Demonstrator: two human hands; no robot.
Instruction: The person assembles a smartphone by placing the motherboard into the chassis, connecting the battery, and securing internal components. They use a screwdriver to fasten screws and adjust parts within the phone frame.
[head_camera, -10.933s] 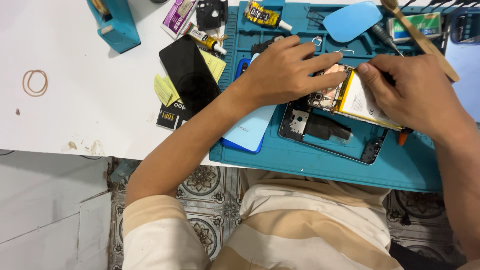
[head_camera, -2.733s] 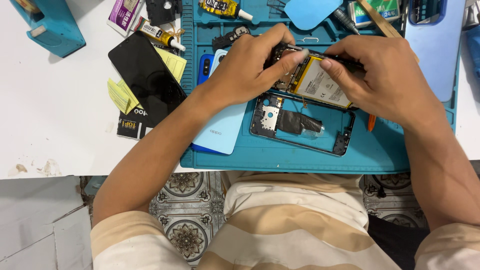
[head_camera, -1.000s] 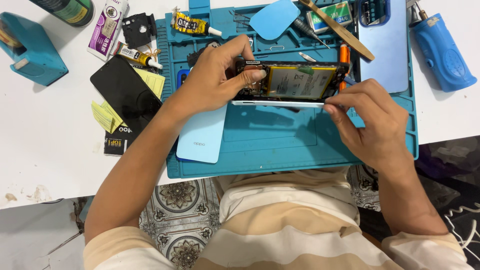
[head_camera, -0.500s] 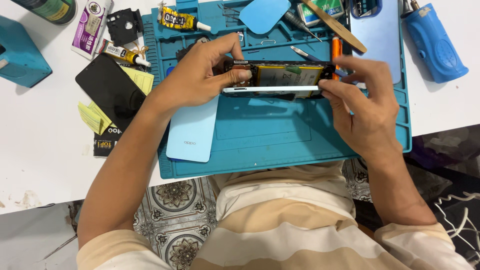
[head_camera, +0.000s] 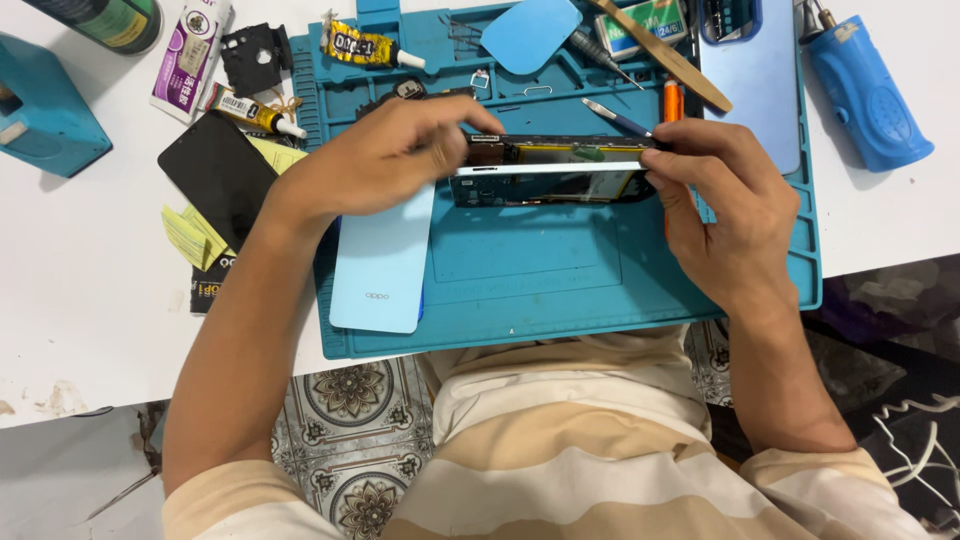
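Opened phone (head_camera: 550, 170), edge-on, silver-rimmed

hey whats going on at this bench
A person is working on an opened phone, held on edge above a teal repair mat. The left hand grips its left end and the right hand its right end. A pale blue back cover lies on the mat beside it, with glue tubes, a black screen panel and a blue tool around.

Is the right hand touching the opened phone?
Touching. The head view shows the right hand with its fingers gripping the end of the opened phone.
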